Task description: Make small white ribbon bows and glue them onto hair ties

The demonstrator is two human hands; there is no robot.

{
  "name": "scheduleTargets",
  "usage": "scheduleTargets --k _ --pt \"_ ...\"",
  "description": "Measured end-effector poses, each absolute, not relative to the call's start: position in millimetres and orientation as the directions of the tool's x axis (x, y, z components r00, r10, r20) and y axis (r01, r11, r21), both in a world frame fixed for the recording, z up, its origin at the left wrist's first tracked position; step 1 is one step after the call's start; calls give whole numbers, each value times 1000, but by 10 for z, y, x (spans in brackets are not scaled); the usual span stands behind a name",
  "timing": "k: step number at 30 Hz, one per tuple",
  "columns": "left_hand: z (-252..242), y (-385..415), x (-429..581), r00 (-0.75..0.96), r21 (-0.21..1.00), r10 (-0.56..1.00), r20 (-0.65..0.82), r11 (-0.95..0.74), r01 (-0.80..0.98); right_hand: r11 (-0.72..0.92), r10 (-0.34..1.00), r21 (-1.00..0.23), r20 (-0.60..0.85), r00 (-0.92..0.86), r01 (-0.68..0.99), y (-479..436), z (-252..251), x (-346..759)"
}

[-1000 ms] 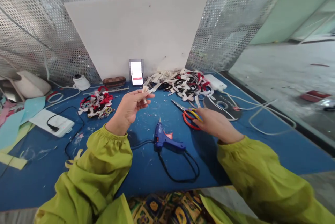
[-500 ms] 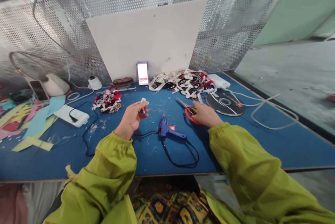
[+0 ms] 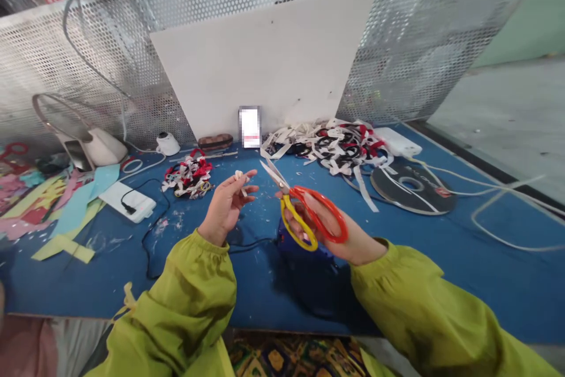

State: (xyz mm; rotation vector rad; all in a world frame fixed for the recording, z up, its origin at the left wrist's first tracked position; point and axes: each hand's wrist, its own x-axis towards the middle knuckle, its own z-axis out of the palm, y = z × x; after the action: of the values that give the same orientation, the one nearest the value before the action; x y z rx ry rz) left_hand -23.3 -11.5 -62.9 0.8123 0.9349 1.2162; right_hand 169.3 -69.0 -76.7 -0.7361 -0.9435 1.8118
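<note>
Between the thumb and fingers of my left hand [image 3: 225,206] is a small white ribbon piece [image 3: 241,177], partly covered by the fingers. My right hand [image 3: 335,239] grips a pair of scissors [image 3: 304,209] with one red and one yellow handle. Their blades are slightly parted and point up and left, toward the ribbon piece but apart from it. Beneath the right hand lies a blue glue gun [image 3: 289,242] on the table, mostly hidden by the hand and scissors.
On the blue table [image 3: 256,300], a pile of white, black and red ribbon strips [image 3: 335,144] lies at back right, beside a black disc-shaped reel [image 3: 412,186]. A smaller ribbon pile [image 3: 189,176], a white power strip [image 3: 128,200] and coloured paper [image 3: 82,203] lie left. A white board [image 3: 265,65] stands behind.
My right hand has lifted the scissors off the table and brought them left, over the glue gun. The left hand keeps its hold on the ribbon piece. The view has shifted slightly.
</note>
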Motion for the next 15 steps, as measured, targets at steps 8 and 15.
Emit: scheduleTargets --k 8,15 --pt "-747 -61 -218 121 832 977 -177 214 -512 -435 819 -758 -109 -563 -487 -818 -998 1771" --pt "-776 -107 -132 160 825 975 -156 217 -521 -427 792 -795 -99 -603 -431 -857 -1043 1729"
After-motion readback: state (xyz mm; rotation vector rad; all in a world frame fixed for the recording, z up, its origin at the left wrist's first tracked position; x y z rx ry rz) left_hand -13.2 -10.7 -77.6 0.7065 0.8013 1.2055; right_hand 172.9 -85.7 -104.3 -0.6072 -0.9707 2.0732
